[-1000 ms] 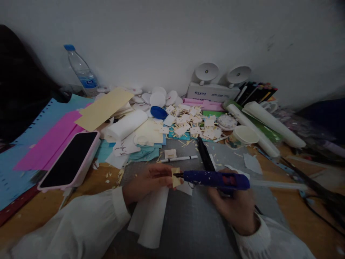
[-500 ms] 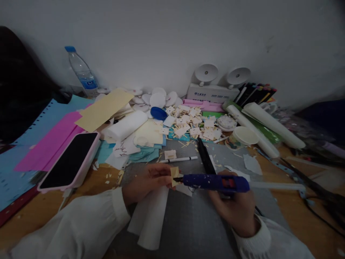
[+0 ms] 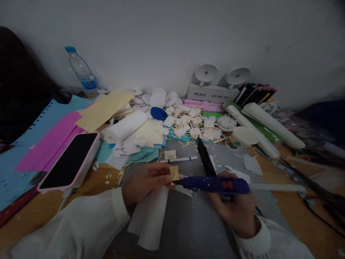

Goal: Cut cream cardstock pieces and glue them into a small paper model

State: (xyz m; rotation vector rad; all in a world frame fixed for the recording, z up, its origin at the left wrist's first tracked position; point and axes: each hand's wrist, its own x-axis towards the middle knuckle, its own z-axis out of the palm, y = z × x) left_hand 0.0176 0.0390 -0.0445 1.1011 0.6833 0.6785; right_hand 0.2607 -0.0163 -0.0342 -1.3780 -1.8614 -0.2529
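Figures (image 3: pixel 182 130) near the surface (image 3: pixel 295 216)'s back edge look done; left hand (image 3: pixel 149 180) pinches seemingly unfinished card (image 3: pixel 174 172), right hand (image 3: pixel 235 211) grips glue gun (image 3: pixel 203 184).

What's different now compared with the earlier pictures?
The dark blue plastic glue gun in the right hand moved slightly toward the person, its dark tip shifting from the middle of the small, flat, pale yellow piece toward its near edge. Nothing was let go: the left hand still holds that piece. The pink-cased phone stayed put.
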